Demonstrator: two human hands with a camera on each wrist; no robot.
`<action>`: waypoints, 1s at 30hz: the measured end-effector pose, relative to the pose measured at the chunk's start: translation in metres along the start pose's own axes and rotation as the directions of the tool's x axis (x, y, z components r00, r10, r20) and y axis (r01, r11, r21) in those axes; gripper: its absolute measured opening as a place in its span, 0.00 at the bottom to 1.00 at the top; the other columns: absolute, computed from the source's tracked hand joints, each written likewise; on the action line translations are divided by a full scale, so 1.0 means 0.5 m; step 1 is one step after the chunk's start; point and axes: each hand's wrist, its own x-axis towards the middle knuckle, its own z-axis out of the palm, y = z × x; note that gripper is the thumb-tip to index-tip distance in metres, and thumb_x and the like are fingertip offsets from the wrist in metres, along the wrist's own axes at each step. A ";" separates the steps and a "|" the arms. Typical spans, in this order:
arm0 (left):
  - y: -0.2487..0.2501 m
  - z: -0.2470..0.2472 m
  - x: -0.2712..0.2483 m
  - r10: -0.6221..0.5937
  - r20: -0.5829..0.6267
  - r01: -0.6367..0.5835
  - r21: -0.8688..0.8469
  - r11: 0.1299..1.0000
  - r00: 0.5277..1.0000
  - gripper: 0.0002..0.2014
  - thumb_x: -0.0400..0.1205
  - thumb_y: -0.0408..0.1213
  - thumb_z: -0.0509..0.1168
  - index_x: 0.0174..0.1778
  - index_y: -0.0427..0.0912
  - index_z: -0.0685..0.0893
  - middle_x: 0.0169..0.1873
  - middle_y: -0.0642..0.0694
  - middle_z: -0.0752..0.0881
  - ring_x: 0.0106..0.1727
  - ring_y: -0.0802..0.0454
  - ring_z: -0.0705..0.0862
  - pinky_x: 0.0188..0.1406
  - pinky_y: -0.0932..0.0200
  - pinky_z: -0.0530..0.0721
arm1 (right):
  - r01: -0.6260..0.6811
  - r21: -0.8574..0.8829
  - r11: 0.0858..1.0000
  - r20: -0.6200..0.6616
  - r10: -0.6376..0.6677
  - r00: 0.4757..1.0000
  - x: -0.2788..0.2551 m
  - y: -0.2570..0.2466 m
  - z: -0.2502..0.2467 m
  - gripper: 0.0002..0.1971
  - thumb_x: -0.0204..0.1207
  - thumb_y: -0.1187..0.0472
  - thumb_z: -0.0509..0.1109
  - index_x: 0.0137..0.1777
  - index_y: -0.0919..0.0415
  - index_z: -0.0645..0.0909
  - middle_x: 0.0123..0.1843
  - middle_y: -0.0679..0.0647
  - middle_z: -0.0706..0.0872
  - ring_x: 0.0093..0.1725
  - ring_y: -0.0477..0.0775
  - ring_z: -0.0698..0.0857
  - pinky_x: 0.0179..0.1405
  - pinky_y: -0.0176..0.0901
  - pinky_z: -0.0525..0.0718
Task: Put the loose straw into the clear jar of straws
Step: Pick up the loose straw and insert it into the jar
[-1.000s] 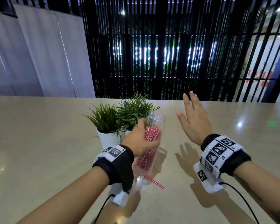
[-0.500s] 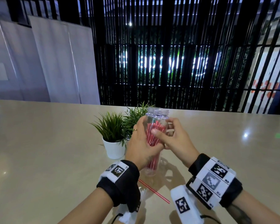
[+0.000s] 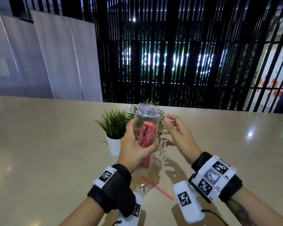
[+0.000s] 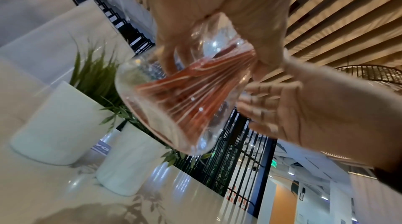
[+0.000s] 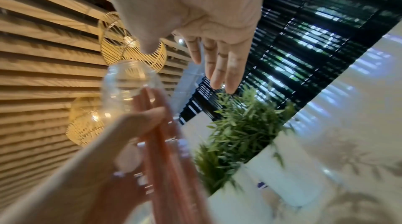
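My left hand (image 3: 134,147) grips the clear jar (image 3: 147,118) around its lower half and holds it upright above the table. Several red straws (image 3: 147,133) stand inside it, below the open mouth. In the left wrist view the jar (image 4: 174,100) and its straws (image 4: 195,93) fill the centre. My right hand (image 3: 175,132) hovers just right of the jar with relaxed fingers, holding nothing; in the right wrist view its fingers (image 5: 219,66) hang beside the jar (image 5: 128,86). The loose red straw (image 3: 157,188) lies flat on the table between my wrists.
Two small green plants in white pots (image 3: 114,146) stand right behind the jar. The beige table (image 3: 47,152) stretches wide on both sides. A black slatted screen (image 3: 178,54) rises beyond the far edge.
My right hand came in to the jar, touched it near the top, and has now drawn away to the right. The jar has risen upright in my left hand.
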 end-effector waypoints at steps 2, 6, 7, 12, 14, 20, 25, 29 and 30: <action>-0.010 -0.019 -0.010 -0.009 -0.008 0.009 0.030 0.999 1.000 0.44 0.64 0.40 0.78 0.73 0.50 0.62 0.52 0.57 0.79 0.53 0.68 0.79 0.48 0.78 0.79 | -0.018 -0.117 0.993 -0.013 0.017 1.000 0.005 0.040 -0.012 0.17 0.75 0.44 0.60 0.54 0.56 0.76 0.50 0.47 0.80 0.54 0.51 0.80 0.50 0.42 0.77; -0.028 -0.055 -0.028 -0.027 0.025 0.025 0.090 0.996 0.999 0.40 0.64 0.36 0.78 0.69 0.48 0.64 0.50 0.62 0.77 0.48 0.72 0.79 0.42 0.83 0.76 | -0.070 -0.576 0.815 0.199 0.223 0.954 0.015 0.135 -0.009 0.10 0.74 0.62 0.66 0.42 0.69 0.82 0.49 0.64 0.85 0.49 0.60 0.82 0.52 0.50 0.79; -0.032 -0.061 -0.033 -0.033 0.030 0.030 0.111 0.993 0.999 0.40 0.64 0.36 0.78 0.69 0.49 0.65 0.50 0.60 0.77 0.48 0.69 0.79 0.41 0.82 0.77 | -0.075 -0.623 0.779 0.257 0.294 0.921 0.013 0.150 -0.002 0.09 0.73 0.63 0.67 0.41 0.70 0.83 0.49 0.65 0.87 0.46 0.59 0.83 0.51 0.49 0.80; -0.046 -0.078 -0.054 -0.075 0.053 0.064 0.184 0.981 0.996 0.41 0.63 0.39 0.78 0.69 0.52 0.63 0.48 0.53 0.79 0.50 0.57 0.81 0.44 0.68 0.80 | 0.040 -0.835 0.549 0.380 0.521 0.764 0.000 0.189 0.045 0.10 0.70 0.61 0.69 0.47 0.68 0.83 0.47 0.61 0.87 0.44 0.56 0.81 0.44 0.46 0.79; -0.048 -0.083 -0.057 -0.100 0.071 0.084 0.201 0.976 0.992 0.41 0.64 0.38 0.78 0.70 0.50 0.62 0.45 0.57 0.77 0.47 0.58 0.81 0.42 0.66 0.82 | 0.082 -0.880 0.468 0.366 0.558 0.745 -0.005 0.202 0.064 0.11 0.69 0.60 0.70 0.46 0.67 0.83 0.47 0.61 0.89 0.46 0.61 0.85 0.48 0.50 0.84; -0.059 -0.088 -0.061 -0.149 0.082 0.123 0.259 0.958 0.985 0.43 0.62 0.41 0.78 0.69 0.52 0.62 0.46 0.51 0.78 0.49 0.47 0.83 0.50 0.47 0.86 | 0.118 -0.910 0.398 0.354 0.593 0.723 -0.008 0.217 0.094 0.16 0.71 0.57 0.71 0.54 0.67 0.81 0.57 0.62 0.87 0.51 0.61 0.84 0.49 0.46 0.80; -0.067 -0.080 -0.062 -0.190 0.095 0.158 0.274 0.949 0.977 0.42 0.63 0.42 0.78 0.70 0.52 0.61 0.47 0.47 0.79 0.49 0.44 0.82 0.50 0.41 0.86 | 0.106 -0.910 0.400 0.335 0.561 0.757 -0.005 0.234 0.105 0.07 0.67 0.67 0.69 0.45 0.66 0.83 0.44 0.60 0.87 0.40 0.62 0.82 0.42 0.46 0.82; -0.076 -0.076 -0.061 -0.208 0.087 0.176 0.287 0.942 0.974 0.43 0.63 0.41 0.78 0.70 0.51 0.61 0.46 0.49 0.78 0.50 0.43 0.82 0.51 0.40 0.85 | 0.047 -0.885 0.464 0.349 0.593 0.726 0.004 0.244 0.101 0.08 0.67 0.66 0.70 0.44 0.68 0.83 0.40 0.60 0.83 0.39 0.59 0.81 0.40 0.45 0.79; -0.078 -0.076 -0.061 -0.214 0.084 0.182 0.287 0.941 0.973 0.42 0.63 0.41 0.78 0.70 0.51 0.61 0.45 0.50 0.78 0.50 0.43 0.82 0.51 0.40 0.85 | 0.033 -0.873 0.487 0.362 0.601 0.713 0.005 0.245 0.099 0.08 0.67 0.65 0.70 0.44 0.69 0.83 0.40 0.60 0.83 0.39 0.58 0.80 0.40 0.45 0.79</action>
